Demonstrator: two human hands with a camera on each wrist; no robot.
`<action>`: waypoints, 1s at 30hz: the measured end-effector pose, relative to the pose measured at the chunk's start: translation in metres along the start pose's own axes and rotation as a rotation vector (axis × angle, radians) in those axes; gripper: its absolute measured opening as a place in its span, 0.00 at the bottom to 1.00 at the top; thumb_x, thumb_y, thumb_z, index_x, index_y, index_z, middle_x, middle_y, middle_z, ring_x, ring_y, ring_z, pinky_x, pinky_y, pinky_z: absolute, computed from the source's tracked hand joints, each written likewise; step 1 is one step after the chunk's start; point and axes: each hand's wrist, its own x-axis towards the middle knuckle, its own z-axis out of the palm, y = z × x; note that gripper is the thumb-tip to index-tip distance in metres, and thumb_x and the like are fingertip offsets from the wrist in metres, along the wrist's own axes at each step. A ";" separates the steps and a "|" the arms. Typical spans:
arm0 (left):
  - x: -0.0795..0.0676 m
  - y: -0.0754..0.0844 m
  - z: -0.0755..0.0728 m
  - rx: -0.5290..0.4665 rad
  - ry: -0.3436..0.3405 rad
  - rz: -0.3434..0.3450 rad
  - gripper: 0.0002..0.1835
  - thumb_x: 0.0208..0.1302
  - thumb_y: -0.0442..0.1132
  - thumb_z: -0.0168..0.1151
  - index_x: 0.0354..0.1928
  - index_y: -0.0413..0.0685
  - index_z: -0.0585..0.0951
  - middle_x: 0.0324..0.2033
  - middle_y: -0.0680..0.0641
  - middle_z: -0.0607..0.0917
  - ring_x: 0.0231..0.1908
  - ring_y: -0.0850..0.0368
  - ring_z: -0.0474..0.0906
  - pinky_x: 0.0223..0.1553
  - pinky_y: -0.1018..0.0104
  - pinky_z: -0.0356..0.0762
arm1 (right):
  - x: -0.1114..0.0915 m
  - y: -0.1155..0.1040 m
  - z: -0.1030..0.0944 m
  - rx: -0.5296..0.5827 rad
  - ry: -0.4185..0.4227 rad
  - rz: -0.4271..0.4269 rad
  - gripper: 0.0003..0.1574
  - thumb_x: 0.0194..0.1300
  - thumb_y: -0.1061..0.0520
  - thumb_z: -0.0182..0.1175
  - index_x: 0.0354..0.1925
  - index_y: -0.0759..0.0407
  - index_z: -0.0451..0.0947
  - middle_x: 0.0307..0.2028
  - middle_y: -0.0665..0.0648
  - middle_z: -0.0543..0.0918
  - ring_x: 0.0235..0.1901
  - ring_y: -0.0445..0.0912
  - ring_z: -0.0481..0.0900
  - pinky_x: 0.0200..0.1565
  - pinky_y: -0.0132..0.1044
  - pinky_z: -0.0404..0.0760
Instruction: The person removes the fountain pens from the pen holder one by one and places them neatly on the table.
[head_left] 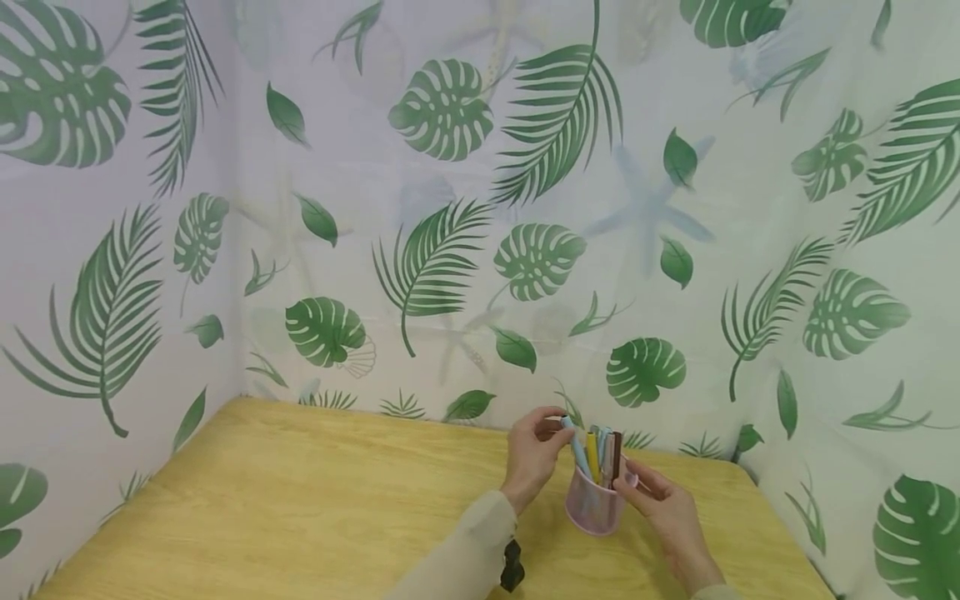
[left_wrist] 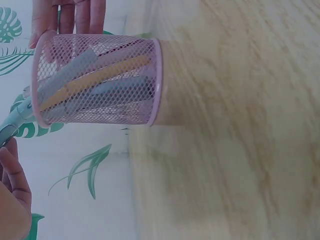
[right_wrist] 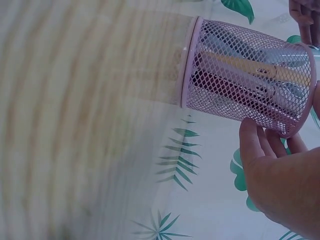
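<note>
Pink cylindrical mesh cup (head_left: 592,510) standing on a yellow wood-grain table (head_left: 322,500).
Left hand (head_left: 531,457) pinching a slim light-blue pen (head_left: 577,452) leaning in the cup; slim yellow pen (head_left: 592,457) and dark-brown pen (head_left: 617,456) crowded rightward; right hand (head_left: 666,510) gripping the rim.

The person's left hand (head_left: 531,457) has its thumb and fingers bent together in a pinch; its wrist is below it, and the left forearm (head_left: 459,548), in a pale sleeve, slants down and leftward from there. The right hand (head_left: 670,514), lower and to the right of the left hand, grips with thumb and fingers apart, its wrist below and to its right.
</note>
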 end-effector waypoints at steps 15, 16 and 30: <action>0.009 0.015 -0.016 -0.020 0.102 0.080 0.12 0.62 0.30 0.66 0.46 0.48 0.84 0.38 0.41 0.88 0.35 0.48 0.86 0.36 0.72 0.81 | -0.002 0.001 0.005 -0.016 -0.006 -0.016 0.46 0.64 0.42 0.65 0.71 0.60 0.62 0.71 0.61 0.64 0.70 0.59 0.63 0.68 0.52 0.65; 0.010 0.016 -0.017 -0.024 0.105 0.080 0.12 0.62 0.31 0.66 0.47 0.48 0.84 0.38 0.41 0.88 0.36 0.47 0.86 0.36 0.72 0.81 | -0.003 0.001 0.005 -0.014 -0.004 -0.013 0.45 0.64 0.43 0.65 0.71 0.60 0.62 0.71 0.61 0.64 0.70 0.59 0.63 0.68 0.51 0.66; 0.017 0.026 -0.029 -0.025 0.110 0.068 0.13 0.65 0.34 0.64 0.51 0.50 0.83 0.40 0.42 0.87 0.37 0.49 0.85 0.36 0.70 0.80 | -0.002 0.000 -0.001 0.000 0.006 0.000 0.47 0.63 0.41 0.66 0.72 0.58 0.61 0.72 0.61 0.62 0.71 0.59 0.62 0.68 0.51 0.65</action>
